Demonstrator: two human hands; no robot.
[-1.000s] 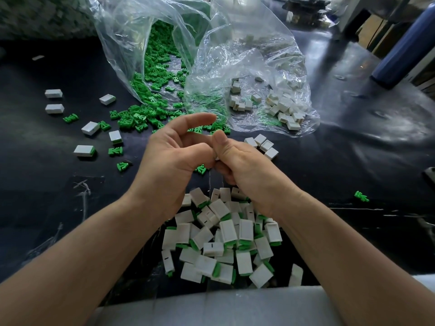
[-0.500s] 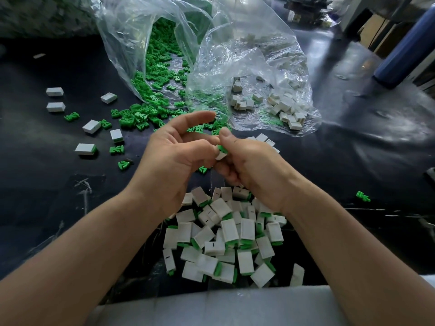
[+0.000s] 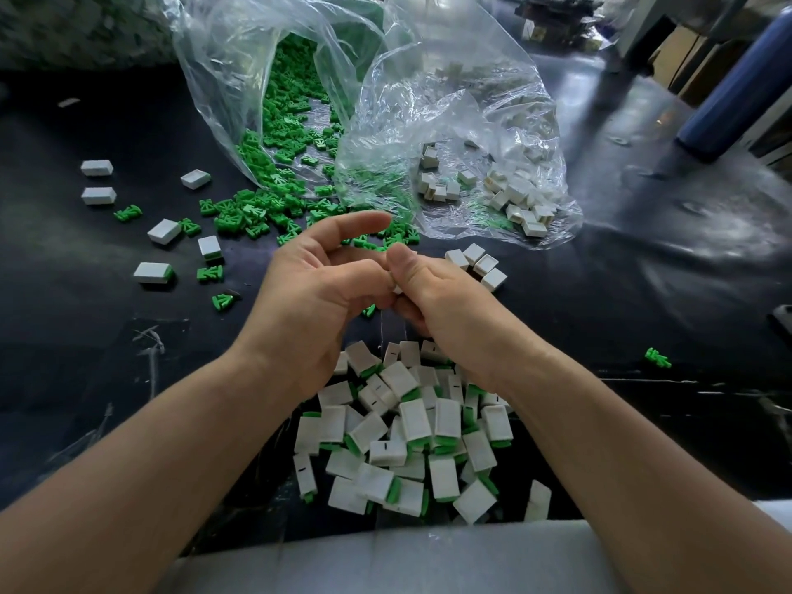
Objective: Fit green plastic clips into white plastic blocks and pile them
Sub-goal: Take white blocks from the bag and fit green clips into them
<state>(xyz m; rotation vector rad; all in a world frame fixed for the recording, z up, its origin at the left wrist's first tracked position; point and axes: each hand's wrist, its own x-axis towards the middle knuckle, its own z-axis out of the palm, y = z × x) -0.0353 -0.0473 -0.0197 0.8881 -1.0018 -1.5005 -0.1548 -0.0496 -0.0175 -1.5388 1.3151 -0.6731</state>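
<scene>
Seen from my head, the green tip that showed between my hands half a second ago is gone, so I judge the clip seated in the white block (image 3: 397,288), pinched between my right hand (image 3: 441,306), thumb on top, and my left hand (image 3: 317,293), forefinger lifted, above the finished pile (image 3: 411,430).

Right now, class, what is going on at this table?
A person's left hand and right hand together pinch a small white block above the dark table; any clip there is hidden. A pile of clipped blocks lies under the wrists. Beyond, clear bags spill green clips and loose white blocks.
</scene>
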